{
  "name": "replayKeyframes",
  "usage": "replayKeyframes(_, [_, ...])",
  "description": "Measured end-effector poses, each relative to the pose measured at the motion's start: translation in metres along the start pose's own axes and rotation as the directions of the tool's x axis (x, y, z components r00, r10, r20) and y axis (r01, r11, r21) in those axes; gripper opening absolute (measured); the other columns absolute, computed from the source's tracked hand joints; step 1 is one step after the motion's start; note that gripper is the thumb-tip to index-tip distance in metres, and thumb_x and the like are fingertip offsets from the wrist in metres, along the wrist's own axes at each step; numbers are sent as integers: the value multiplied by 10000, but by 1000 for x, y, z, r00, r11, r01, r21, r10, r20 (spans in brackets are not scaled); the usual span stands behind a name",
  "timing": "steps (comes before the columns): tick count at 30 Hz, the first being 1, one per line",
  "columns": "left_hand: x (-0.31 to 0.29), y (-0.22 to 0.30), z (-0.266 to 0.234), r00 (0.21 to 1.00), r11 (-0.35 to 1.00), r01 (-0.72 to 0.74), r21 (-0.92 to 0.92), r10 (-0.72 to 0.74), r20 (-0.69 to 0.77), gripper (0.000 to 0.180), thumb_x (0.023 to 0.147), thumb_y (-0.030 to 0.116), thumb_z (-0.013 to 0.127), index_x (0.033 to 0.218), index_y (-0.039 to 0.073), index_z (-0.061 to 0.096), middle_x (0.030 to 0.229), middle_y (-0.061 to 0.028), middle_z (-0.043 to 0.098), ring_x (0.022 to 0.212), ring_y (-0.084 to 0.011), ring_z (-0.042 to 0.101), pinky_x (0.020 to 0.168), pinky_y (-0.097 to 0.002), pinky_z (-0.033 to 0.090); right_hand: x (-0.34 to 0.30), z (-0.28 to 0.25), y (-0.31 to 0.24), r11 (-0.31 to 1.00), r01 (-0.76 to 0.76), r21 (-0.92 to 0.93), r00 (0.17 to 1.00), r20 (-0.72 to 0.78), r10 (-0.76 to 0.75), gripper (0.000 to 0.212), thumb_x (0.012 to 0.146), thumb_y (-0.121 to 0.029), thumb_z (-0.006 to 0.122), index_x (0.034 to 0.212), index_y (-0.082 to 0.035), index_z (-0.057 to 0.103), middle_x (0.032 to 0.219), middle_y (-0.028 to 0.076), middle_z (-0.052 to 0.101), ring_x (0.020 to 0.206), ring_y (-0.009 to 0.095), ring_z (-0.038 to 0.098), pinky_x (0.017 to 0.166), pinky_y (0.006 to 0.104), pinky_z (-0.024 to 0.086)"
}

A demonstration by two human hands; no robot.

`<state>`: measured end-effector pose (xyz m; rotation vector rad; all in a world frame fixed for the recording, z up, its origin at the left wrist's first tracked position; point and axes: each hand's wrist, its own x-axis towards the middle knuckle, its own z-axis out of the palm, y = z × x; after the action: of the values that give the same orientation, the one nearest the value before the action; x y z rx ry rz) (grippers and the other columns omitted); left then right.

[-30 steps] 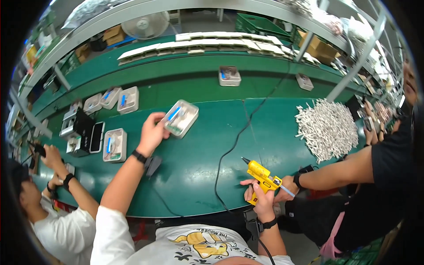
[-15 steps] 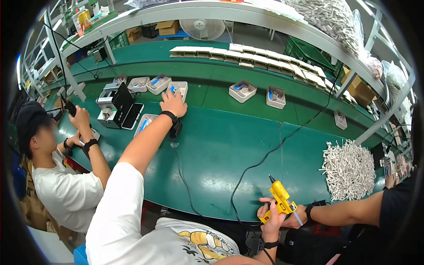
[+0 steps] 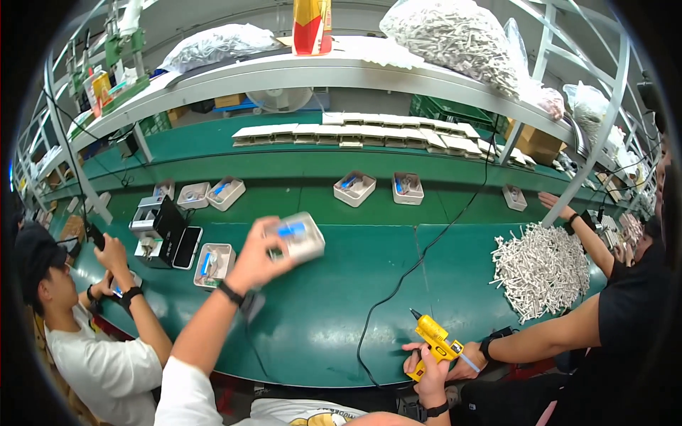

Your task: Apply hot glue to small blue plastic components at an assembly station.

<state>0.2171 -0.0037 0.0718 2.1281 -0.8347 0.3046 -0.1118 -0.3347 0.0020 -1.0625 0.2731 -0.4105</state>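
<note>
My left hand (image 3: 257,257) grips a white plastic box (image 3: 311,241) by its near left side, holding it tilted above the green table. Inside the box lies a blue part (image 3: 290,230); the other contents are blurred. My right hand (image 3: 428,376), near the table's front edge, is wrapped round the handle of a yellow hot glue gun (image 3: 435,335). Its dark nozzle points up and to the left, and a glue stick (image 3: 469,363) sticks out of its back. Left of my left forearm stands another white box (image 3: 215,264) with a blue part in it.
Several white boxes (image 3: 354,189) stand along the far green strip. A black cable (image 3: 398,284) crosses the table. At right lies a heap of small white parts (image 3: 541,271). A black device (image 3: 162,231) and a phone (image 3: 187,248) stand left. Co-workers' arms (image 3: 550,332) reach in at both sides.
My left hand has taken hold of the white box at the far strip and brought it up and nearer to me. The view has tilted upward. My right hand still holds the glue gun.
</note>
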Motion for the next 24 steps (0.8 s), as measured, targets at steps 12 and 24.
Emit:
replayKeyframes(12, [-88, 81, 9, 869, 937, 2, -349, 171, 465, 188, 770, 150, 905, 790, 79, 732, 1474, -212, 598, 1326, -376, 611, 1120, -468, 497, 0, 6, 3, 998, -57, -16, 998, -4, 57, 328, 1096, -145, 585, 1365, 43, 586, 1147, 245, 751, 649, 161, 618, 618, 338, 549])
replayKeyframes(24, [-81, 80, 32, 965, 993, 27, -115, 4, 261, 103, 875, 88, 845, 890, 20, 768, 1025, -144, 796, 941, -301, 762, 804, -369, 608, 6, 5, 8, 997, -47, -66, 999, -7, 47, 362, 1095, -137, 579, 1410, 40, 546, 1175, 248, 739, 640, 137, 608, 618, 335, 561])
